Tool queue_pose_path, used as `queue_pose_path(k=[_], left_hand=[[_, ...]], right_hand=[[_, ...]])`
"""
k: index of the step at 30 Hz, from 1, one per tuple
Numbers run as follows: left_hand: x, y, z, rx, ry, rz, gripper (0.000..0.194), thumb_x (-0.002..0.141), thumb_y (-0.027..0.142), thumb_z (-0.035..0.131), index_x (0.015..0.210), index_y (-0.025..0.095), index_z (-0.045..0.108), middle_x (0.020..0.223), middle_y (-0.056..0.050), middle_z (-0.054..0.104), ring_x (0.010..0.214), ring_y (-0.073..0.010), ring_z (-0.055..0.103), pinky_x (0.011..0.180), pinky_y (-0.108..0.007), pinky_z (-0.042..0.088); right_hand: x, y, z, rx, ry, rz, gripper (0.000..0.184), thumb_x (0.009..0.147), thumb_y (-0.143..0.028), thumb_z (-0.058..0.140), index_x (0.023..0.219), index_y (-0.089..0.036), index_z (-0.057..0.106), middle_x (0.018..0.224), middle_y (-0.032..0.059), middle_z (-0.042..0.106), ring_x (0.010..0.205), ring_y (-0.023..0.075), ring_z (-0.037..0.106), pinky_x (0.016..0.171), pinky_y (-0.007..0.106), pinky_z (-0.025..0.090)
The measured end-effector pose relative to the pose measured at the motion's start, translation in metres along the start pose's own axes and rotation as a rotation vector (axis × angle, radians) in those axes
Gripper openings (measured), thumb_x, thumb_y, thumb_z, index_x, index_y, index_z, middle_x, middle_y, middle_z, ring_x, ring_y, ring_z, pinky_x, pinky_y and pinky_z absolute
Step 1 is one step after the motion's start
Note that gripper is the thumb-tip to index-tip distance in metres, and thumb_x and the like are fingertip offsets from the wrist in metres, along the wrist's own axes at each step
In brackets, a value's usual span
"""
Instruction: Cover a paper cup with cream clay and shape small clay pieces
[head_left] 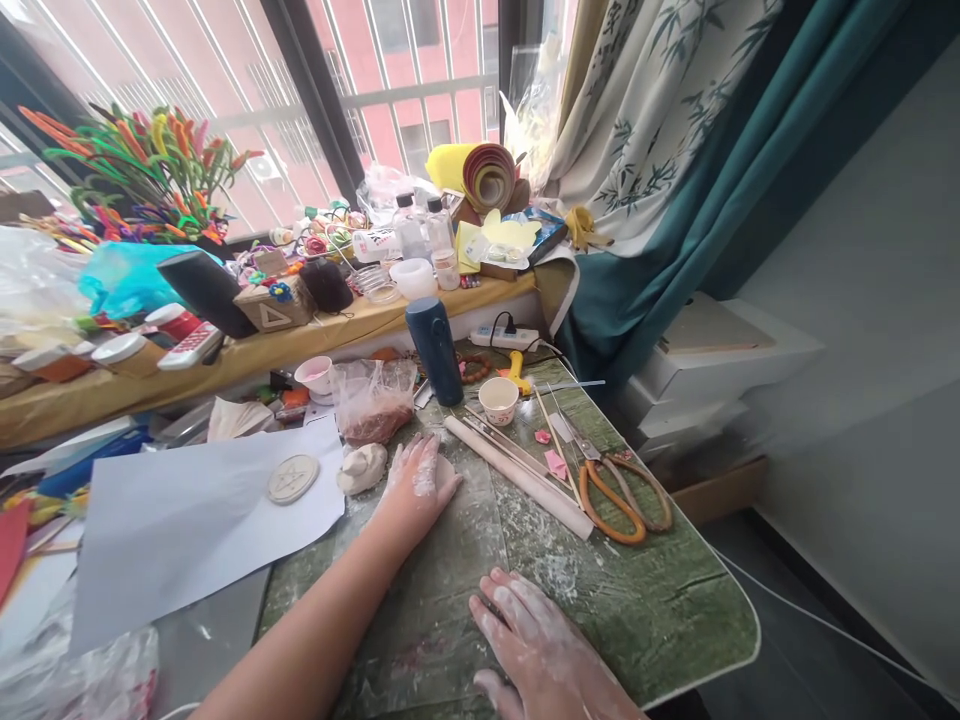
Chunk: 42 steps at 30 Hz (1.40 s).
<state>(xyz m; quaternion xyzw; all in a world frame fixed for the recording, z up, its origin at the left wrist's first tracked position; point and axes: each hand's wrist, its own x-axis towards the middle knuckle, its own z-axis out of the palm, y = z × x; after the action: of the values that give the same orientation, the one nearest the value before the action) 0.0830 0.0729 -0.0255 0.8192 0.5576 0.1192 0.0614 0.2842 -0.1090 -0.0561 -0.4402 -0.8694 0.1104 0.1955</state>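
Right hand palm-down; left hand reaches forward beside pale lump.

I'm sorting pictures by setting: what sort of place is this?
Likely a home craft corner: a rolling pin and scissors lie on the white-smeared table, with patterned curtains beside the window.

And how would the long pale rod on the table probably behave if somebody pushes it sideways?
The pale rod looks round and smooth, so it would probably roll easily. Its straight, thick body suggests it is stiff, not floppy. Thin sticks lie close along one side, so rolling that way might be hindered.
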Motion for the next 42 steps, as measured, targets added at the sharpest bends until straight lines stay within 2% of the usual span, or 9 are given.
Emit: queue_pose_path(k=[10,15,17,19,22,29,34,38,42], left_hand=[[0.025,0.001,-0.003,0.032,0.111,-0.135,0.056,0.093,0.044,0.057,0.139,0.012,0.053,0.14,-0.021,0.059,0.134,-0.0374,0.053,0.115,-0.056,0.04],[0.035,-0.013,-0.03,0.032,-0.061,-0.052,0.044,0.097,0.042,0.048,0.132,0.019,0.062,0.134,-0.015,0.066,0.129,-0.0314,0.059,0.11,-0.047,0.046],[0.039,-0.023,-0.049,0.04,-0.174,0.005,0.054,0.087,0.049,0.061,0.134,0.023,0.062,0.138,-0.013,0.064,0.125,-0.0323,0.063,0.104,-0.044,0.05],[0.045,-0.03,-0.068,0.043,-0.291,0.088,0.078,0.063,0.047,0.081,0.136,0.03,0.061,0.143,-0.009,0.062,0.122,-0.0316,0.065,0.101,-0.037,0.052],[0.059,-0.036,-0.085,0.092,-0.46,0.289,0.074,0.063,0.034,0.079,0.135,0.033,0.062,0.135,-0.005,0.066,0.12,-0.0295,0.066,0.104,-0.036,0.049],[0.079,-0.043,-0.09,0.165,-0.49,0.365,0.08,0.054,0.027,0.086,0.131,0.032,0.065,0.13,-0.006,0.067,0.12,-0.0344,0.062,0.109,-0.042,0.045],[0.08,-0.035,-0.098,0.195,-0.566,0.345,0.083,0.064,0.037,0.081,0.142,0.028,0.056,0.139,-0.008,0.063,0.127,-0.0351,0.058,0.111,-0.043,0.043],[0.081,-0.029,-0.099,0.21,-0.547,0.315,0.082,0.069,0.039,0.077,0.147,0.026,0.051,0.143,-0.01,0.06,0.131,-0.0347,0.055,0.113,-0.042,0.04],[0.086,-0.022,-0.096,0.241,-0.6,0.232,0.095,0.061,0.043,0.083,0.147,0.026,0.049,0.147,-0.012,0.056,0.133,-0.0368,0.053,0.114,-0.044,0.038]], right_hand=[[0.004,0.0,0.006,-0.006,0.025,0.032,0.052,0.092,-0.041,0.064,0.139,-0.02,0.061,0.143,0.0095,0.063,0.132,0.0287,0.057,0.108,0.036,0.05],[0.001,0.001,0.003,0.027,0.023,0.043,0.052,0.093,-0.041,0.061,0.141,-0.021,0.059,0.146,0.0082,0.061,0.135,0.0278,0.055,0.111,0.036,0.048],[0.0,0.001,0.004,0.026,0.042,0.043,0.052,0.094,-0.042,0.061,0.142,-0.022,0.059,0.147,0.0074,0.06,0.136,0.0276,0.055,0.11,0.037,0.049],[0.0,0.002,0.007,0.011,0.063,0.036,0.051,0.094,-0.044,0.061,0.14,-0.021,0.061,0.144,0.0079,0.062,0.134,0.0279,0.056,0.107,0.037,0.051],[0.001,0.003,0.012,-0.025,0.105,0.013,0.05,0.093,-0.046,0.063,0.136,-0.02,0.063,0.139,0.009,0.066,0.129,0.0279,0.06,0.101,0.036,0.055],[0.002,0.005,0.009,-0.07,0.163,-0.025,0.05,0.092,-0.045,0.065,0.135,-0.02,0.061,0.136,0.009,0.068,0.128,0.0269,0.059,0.101,0.034,0.053],[0.005,0.01,-0.001,-0.135,0.227,-0.102,0.047,0.094,-0.047,0.062,0.132,-0.019,0.062,0.13,0.0068,0.071,0.12,0.0249,0.063,0.094,0.032,0.055],[0.008,0.012,-0.005,-0.175,0.289,-0.135,0.045,0.096,-0.05,0.059,0.127,-0.018,0.065,0.125,0.006,0.074,0.116,0.0236,0.065,0.09,0.031,0.056],[0.011,0.011,-0.008,-0.192,0.316,-0.143,0.046,0.095,-0.054,0.059,0.124,-0.02,0.066,0.121,0.0054,0.076,0.113,0.0228,0.067,0.088,0.031,0.056]])
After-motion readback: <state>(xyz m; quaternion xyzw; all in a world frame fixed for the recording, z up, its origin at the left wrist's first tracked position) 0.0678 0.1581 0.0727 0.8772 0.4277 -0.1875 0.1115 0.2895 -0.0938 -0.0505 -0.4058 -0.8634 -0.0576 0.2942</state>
